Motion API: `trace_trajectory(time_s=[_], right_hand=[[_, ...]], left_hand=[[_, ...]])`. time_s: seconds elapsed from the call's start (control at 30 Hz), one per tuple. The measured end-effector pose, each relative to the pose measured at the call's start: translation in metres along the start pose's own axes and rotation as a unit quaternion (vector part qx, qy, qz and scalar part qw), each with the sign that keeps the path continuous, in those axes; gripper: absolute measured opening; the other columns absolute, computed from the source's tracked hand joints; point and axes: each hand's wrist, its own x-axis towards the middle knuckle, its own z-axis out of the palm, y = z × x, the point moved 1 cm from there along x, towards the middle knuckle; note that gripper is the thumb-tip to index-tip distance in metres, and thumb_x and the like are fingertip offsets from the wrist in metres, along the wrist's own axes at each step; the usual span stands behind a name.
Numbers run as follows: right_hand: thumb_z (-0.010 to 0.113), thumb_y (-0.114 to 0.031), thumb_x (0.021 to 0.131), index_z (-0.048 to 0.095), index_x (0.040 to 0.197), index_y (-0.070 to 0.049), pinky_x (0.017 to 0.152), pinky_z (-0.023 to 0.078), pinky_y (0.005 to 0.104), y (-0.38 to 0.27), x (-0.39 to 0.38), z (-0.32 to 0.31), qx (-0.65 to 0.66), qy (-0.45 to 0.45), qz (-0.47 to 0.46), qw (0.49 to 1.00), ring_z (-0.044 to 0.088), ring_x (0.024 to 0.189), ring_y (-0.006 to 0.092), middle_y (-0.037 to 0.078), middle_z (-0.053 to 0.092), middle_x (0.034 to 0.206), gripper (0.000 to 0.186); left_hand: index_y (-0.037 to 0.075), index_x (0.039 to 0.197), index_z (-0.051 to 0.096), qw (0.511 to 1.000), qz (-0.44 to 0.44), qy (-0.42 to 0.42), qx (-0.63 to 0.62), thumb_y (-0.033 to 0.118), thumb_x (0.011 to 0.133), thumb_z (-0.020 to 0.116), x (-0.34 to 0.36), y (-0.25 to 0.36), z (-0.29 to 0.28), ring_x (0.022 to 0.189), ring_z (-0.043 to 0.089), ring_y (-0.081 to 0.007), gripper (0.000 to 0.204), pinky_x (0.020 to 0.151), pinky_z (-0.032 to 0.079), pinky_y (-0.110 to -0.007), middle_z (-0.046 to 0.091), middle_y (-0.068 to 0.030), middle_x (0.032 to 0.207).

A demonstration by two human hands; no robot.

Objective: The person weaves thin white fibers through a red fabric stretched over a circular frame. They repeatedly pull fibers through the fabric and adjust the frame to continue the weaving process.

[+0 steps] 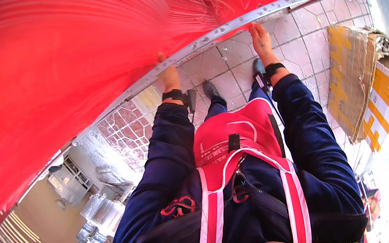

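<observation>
A large red sheet (72,79) fills the far side, bunched and creased near the middle, with a pale metal bar (221,30) along its near edge. My left hand (169,78) is at the bar, closed on the sheet's edge. Only a fingertip shows above the bar; its other fingers are hidden or blurred. Further right, my right hand (261,41) is just below the bar, its fingers pinched on a bit of the red sheet's edge. Both wrists wear black straps.
Paving tiles (232,73) lie below, where my shoes stand. Flattened cardboard (350,83) with yellow tape leans at the right. At the lower left are clear plastic-wrapped goods (102,213) and a pale crate (67,185). A red apron (236,133) hangs over my front.
</observation>
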Motion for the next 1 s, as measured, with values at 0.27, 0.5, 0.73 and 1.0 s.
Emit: trace_trajectory(time_s=[0.27, 0.5, 0.73, 1.0], right_hand=[[0.051, -0.015, 0.101, 0.065, 0.109, 0.0, 0.076, 0.051, 0.0278, -0.041, -0.058, -0.033, 0.157, -0.125, 0.002, 0.98, 0.066, 0.088, 0.0149, 0.006, 0.069, 0.097, 0.023], [0.05, -0.015, 0.102, 0.065, 0.109, 0.001, 0.083, 0.053, 0.0292, -0.099, -0.09, -0.074, 0.145, -0.165, -0.042, 0.975, 0.067, 0.09, 0.015, 0.007, 0.07, 0.099, 0.023], [0.055, -0.014, 0.099, 0.067, 0.108, 0.001, 0.08, 0.052, 0.0277, -0.158, -0.084, -0.103, 0.213, -0.129, -0.105, 0.963, 0.066, 0.088, 0.0129, 0.008, 0.071, 0.093, 0.021], [0.051, -0.013, 0.102, 0.065, 0.111, 0.0, 0.083, 0.053, 0.0247, -0.268, -0.094, -0.114, 0.301, -0.161, -0.194, 0.92, 0.066, 0.091, 0.0119, 0.007, 0.07, 0.1, 0.02]], left_hand=[[-0.002, 0.085, 0.067, 0.969, 0.039, -0.07, -0.235, 0.038, 0.099, 0.05, -0.022, 0.052, 0.01, 0.061, 0.066, -0.0287, 0.046, 0.061, 0.049, -0.042, 0.068, -0.0183, 0.074], [-0.004, 0.097, 0.067, 0.93, -0.021, -0.154, -0.333, 0.029, 0.097, 0.056, -0.049, 0.104, -0.018, 0.061, 0.068, -0.0184, 0.035, 0.06, 0.052, -0.033, 0.068, -0.0093, 0.072], [0.0, 0.105, 0.067, 0.858, 0.003, -0.329, -0.396, 0.031, 0.098, 0.056, -0.093, 0.124, -0.074, 0.071, 0.067, -0.0125, 0.034, 0.062, 0.051, -0.027, 0.071, -0.006, 0.089], [0.0, 0.111, 0.067, 0.835, 0.029, -0.344, -0.428, 0.028, 0.1, 0.054, -0.097, 0.154, -0.176, 0.078, 0.067, -0.0112, 0.032, 0.067, 0.052, -0.023, 0.07, -0.0053, 0.095]])
